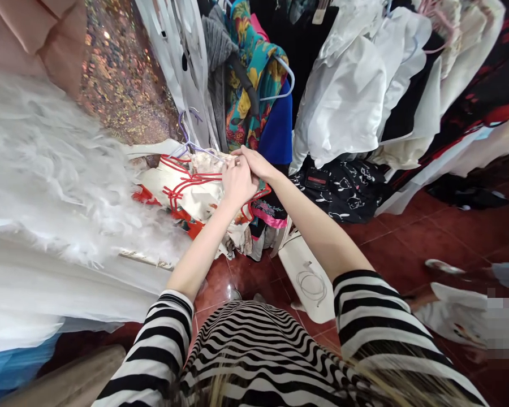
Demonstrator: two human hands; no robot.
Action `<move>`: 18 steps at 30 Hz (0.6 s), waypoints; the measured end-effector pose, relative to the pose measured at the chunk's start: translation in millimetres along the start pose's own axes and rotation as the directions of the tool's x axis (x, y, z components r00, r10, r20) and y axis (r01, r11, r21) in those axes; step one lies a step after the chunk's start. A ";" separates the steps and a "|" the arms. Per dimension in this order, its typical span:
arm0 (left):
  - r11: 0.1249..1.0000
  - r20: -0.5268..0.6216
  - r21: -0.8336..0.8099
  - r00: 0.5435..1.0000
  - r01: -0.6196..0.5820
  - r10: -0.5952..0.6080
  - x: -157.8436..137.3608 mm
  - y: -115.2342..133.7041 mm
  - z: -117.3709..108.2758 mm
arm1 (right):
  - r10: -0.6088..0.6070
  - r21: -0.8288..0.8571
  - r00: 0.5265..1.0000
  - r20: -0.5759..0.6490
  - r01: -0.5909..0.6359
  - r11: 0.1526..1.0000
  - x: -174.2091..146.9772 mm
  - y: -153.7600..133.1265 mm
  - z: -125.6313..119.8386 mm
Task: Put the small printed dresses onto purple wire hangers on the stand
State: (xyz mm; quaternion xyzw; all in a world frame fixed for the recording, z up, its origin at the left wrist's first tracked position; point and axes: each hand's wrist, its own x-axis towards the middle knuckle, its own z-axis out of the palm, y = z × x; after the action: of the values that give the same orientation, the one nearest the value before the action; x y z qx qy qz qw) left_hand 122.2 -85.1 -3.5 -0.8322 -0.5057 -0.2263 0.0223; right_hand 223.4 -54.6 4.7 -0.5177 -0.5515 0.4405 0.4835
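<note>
My left hand (238, 182) is closed on a cream, lacy-looking garment (206, 162) at the end of a pale purple hanger (187, 135). Against it lies my right hand (257, 163), fingers bent over the same edge of cloth; the fingertips are partly hidden. Just below and left hangs a white garment with red piping and red knotted fastenings (195, 195), with orange-red printing lower down. Darker cloth with a pink embroidered hem (269, 212) hangs beneath my hands.
White feathery clothing (59, 164) crowds the left, beside a sequined dress (119, 73). White satin garments (348, 102) hang at right. A white stool-like seat (307, 277) with a coiled cable stands below on red tiles. Another person (453, 322) is at far right.
</note>
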 end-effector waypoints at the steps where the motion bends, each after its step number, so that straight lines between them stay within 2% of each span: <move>1: 1.000 0.016 0.002 1.000 0.019 -0.019 -1.9 1.1 -0.2 | 0.073 0.012 0.996 0.051 -0.074 0.997 2.8 -3.4 1.3; 4: 0.998 0.049 0.013 0.997 0.065 -0.066 -7.3 2.6 0.8 | 0.257 0.058 0.945 0.202 -0.274 0.960 6.2 -9.2 3.3; 6: 0.999 0.056 0.021 0.997 0.050 -0.051 -10.4 1.7 3.2 | 0.289 0.042 0.920 0.265 -0.310 0.950 6.7 -9.8 0.9; 9: 0.997 0.085 0.025 0.994 -0.076 0.074 -13.5 -0.9 8.5 | 0.287 -0.107 0.883 0.372 -0.267 0.958 8.2 -7.7 -6.4; 11: 0.978 0.125 0.025 0.971 -0.209 0.204 -14.7 -2.5 12.7 | 0.243 -0.215 0.854 0.461 -0.159 0.964 9.8 -5.4 -10.2; 13: 0.940 0.158 0.041 0.931 -0.338 0.328 -17.6 -3.5 16.9 | 0.169 -0.293 0.844 0.509 -0.014 0.956 11.3 -2.3 -11.9; 14: 0.914 0.178 0.057 0.905 -0.401 0.386 -20.8 -3.8 19.2 | 0.130 -0.337 0.858 0.496 0.053 0.940 12.0 -0.3 -12.6; 16: 0.842 0.240 0.086 0.831 -0.533 0.502 -32.3 -4.4 24.1 | 0.044 -0.461 0.920 0.389 0.153 0.874 13.9 4.1 -15.3; 18: 0.750 0.327 0.080 0.728 -0.657 0.603 -50.2 -6.6 29.1 | -0.064 -0.597 0.969 0.237 0.197 0.778 16.3 8.6 -20.8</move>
State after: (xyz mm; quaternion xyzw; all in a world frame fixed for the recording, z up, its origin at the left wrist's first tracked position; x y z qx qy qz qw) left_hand 107.5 -115.8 -50.9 -0.9716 -0.2087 -0.0354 0.1055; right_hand 245.2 -38.0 0.4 -0.5595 -0.7459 0.2524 0.2588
